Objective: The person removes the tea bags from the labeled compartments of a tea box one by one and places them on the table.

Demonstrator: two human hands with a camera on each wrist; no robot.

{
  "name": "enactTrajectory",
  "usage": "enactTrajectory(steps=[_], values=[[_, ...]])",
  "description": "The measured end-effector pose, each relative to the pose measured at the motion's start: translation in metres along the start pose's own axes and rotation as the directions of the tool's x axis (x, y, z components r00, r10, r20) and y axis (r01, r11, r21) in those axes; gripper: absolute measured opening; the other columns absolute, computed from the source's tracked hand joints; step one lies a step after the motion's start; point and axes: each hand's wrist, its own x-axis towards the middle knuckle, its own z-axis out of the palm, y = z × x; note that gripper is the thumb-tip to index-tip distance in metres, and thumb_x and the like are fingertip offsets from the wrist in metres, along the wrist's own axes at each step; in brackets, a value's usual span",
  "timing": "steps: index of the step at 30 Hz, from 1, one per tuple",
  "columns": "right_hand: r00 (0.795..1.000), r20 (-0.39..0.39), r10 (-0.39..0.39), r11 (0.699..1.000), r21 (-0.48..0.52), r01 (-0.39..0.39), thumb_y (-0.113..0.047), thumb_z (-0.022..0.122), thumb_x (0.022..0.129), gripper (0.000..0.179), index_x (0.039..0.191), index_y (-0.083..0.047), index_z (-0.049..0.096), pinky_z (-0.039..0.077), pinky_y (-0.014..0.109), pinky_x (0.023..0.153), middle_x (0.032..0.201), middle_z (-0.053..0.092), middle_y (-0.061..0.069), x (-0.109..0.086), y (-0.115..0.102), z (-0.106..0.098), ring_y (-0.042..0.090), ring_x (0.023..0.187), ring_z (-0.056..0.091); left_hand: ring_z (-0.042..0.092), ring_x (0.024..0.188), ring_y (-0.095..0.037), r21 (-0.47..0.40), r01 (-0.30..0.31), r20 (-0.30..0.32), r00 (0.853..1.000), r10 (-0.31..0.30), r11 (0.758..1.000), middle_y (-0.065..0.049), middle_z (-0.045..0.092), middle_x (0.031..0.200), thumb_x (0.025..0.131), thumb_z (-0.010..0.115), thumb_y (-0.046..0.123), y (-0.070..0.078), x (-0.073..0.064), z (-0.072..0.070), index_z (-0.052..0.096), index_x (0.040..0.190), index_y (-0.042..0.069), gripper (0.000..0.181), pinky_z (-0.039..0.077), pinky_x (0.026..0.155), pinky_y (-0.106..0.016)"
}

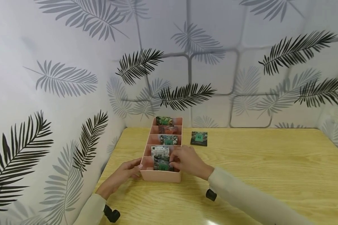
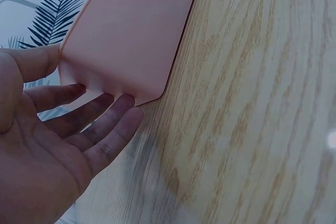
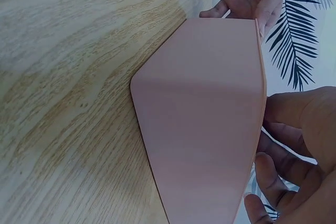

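A long pink divided box (image 1: pixel 161 177) stands on the table, its compartments in one row running away from me. My left hand (image 1: pixel 128 169) holds its front left corner, thumb at the rim and fingertips against the outer wall; the left wrist view shows this hand (image 2: pixel 63 124) closely. Over the right rim reaches my right hand (image 1: pixel 187 159), pinching the right edge of a dark square packet with a green patch (image 1: pixel 161 164) in the front compartment. In the right wrist view, the box wall (image 3: pixel 199 119) hides the fingertips of that hand (image 3: pixel 299 156).
Behind it, the compartments hold a whitish packet (image 1: pixel 160 151), a green-patched packet (image 1: pixel 169 140), a reddish packet (image 1: pixel 167 129) and a yellow-green packet (image 1: pixel 164 121). Another dark packet with a green patch (image 1: pixel 199 138) lies on the wooden table (image 1: pixel 256 168), right of the box. A leaf-patterned wall stands behind.
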Motion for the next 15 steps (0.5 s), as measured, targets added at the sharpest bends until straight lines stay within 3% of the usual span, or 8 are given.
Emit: enactTrajectory(steps=[8,15], values=[[1.000,0.015,-0.018,1.000,-0.025,0.018,-0.024,0.081,0.092,0.005,0.096,-0.021,0.083,0.031,0.044,0.076,0.087,0.074,-0.012,-0.0017,-0.0037,0.0042,0.014,0.085,0.051,0.059,0.124,-0.029,-0.006,-0.001,-0.015,1.000,0.001,1.000,-0.024,0.029,0.164,0.109,0.054,0.036,-0.0028,0.0000,-0.0005,0.029,0.161,0.001,0.068,0.053,0.098,-0.049],[0.998,-0.063,-0.031,1.000,-0.006,0.031,-0.023,0.079,0.094,0.004,0.090,-0.021,0.081,0.031,0.043,0.075,0.082,0.071,-0.012,-0.0059,-0.0066,0.0032,0.013,0.081,0.051,0.061,0.120,-0.029,-0.018,0.001,0.005,1.000,-0.001,1.000,-0.025,0.028,0.164,0.108,0.054,0.039,-0.0006,0.0003,0.0003,0.027,0.162,0.000,0.071,0.052,0.099,-0.051]])
